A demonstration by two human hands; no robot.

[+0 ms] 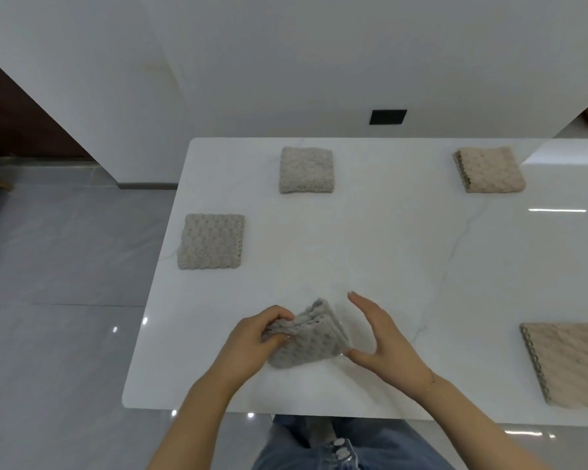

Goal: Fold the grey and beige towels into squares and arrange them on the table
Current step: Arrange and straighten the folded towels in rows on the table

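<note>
A folded grey towel [308, 337] lies near the front edge of the white table [370, 249], its far side lifted off the surface. My left hand [255, 337] pinches its left edge with curled fingers. To its right, my right hand [377, 337] is spread, fingers straight, the thumb touching the towel's near right corner. Two more grey squares lie flat: one at the left edge [212, 241], one at the back [306, 170]. Two beige squares lie on the right: one at the back [489, 170], one near the front [571, 364].
The table's left edge drops to a glossy grey floor [65, 300]. A white wall with a black socket [387, 117] stands behind the table. My legs in blue jeans [336, 446] are below the front edge.
</note>
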